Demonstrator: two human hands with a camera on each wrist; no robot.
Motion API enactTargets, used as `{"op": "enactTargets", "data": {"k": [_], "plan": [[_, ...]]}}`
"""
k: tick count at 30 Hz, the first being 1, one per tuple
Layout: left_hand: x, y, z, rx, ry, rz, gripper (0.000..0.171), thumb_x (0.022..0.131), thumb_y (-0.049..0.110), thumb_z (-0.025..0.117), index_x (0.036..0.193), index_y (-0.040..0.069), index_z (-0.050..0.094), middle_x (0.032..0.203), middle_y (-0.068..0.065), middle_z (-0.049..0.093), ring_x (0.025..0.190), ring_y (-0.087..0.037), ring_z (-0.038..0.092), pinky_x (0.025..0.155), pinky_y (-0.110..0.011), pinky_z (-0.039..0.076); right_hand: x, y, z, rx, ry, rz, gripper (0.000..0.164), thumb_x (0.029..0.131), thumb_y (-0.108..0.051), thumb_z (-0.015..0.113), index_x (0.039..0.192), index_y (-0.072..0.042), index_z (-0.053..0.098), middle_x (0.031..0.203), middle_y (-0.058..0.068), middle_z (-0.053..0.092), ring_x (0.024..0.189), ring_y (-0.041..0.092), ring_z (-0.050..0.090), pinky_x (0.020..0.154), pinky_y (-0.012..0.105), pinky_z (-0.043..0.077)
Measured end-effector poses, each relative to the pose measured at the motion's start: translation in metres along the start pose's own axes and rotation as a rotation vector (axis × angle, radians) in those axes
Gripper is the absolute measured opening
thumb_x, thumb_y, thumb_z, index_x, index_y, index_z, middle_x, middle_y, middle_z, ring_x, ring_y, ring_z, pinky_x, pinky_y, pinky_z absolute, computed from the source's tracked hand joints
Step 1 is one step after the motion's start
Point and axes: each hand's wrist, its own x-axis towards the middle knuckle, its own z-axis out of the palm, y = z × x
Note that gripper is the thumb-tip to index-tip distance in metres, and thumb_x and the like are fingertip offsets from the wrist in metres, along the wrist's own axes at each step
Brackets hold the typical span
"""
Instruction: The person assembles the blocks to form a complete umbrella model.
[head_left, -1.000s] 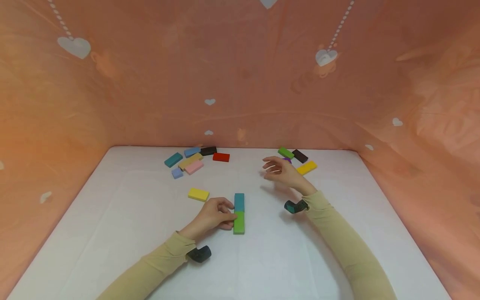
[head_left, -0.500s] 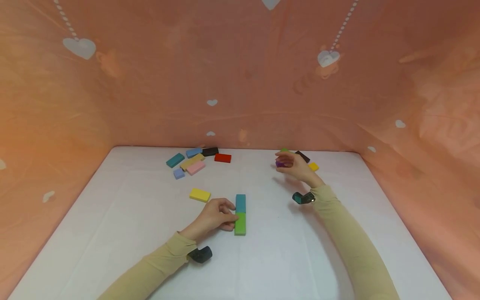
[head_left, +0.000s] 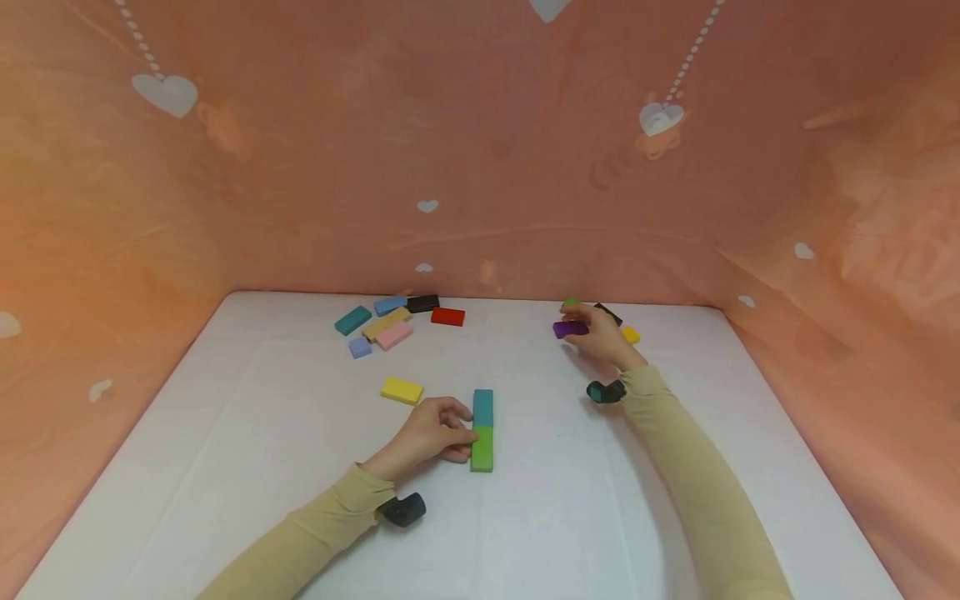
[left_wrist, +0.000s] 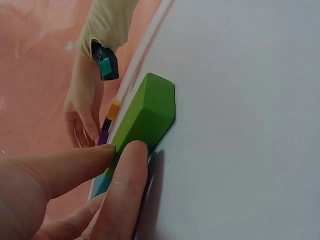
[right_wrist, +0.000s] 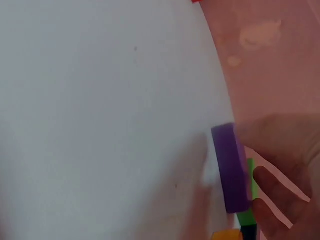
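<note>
My left hand has its thumb and fingertips at the left edge of a green block, also seen in the left wrist view, where the thumb and one finger hold that edge. A teal block joins the green one end to end at its far end. At the back right, my right hand pinches a purple block. The right wrist view shows the purple block close over the table, thumb at one end and fingertips at the other.
Behind the right hand lie another green block, a dark block and an orange-yellow block. A yellow block lies near the left hand. Several mixed-colour blocks, including a red one, lie back left, before an orange curtain.
My right hand has reached rightward to the far blocks and taken hold of the purple one, now shifted slightly toward me. The left hand stays at the green block.
</note>
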Motion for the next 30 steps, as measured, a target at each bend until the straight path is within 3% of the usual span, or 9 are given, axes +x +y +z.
{"op": "enactTargets", "data": {"k": [30], "plan": [[0.0008,0.0034,-0.0006,0.010,-0.009,-0.005,0.034,0.082,0.009,0.075,0.110,-0.002,0.059,0.082,-0.013,0.060,0.066,-0.020,0.067,0.064,-0.032,0.057,-0.0009,0.0045,-0.0004,-0.069,-0.049,0.092,0.038,0.091,0.000,0.062,0.128,0.002,0.054,0.127,0.023,0.054,0.117,0.038,0.050,0.103,0.049,0.038]]}}
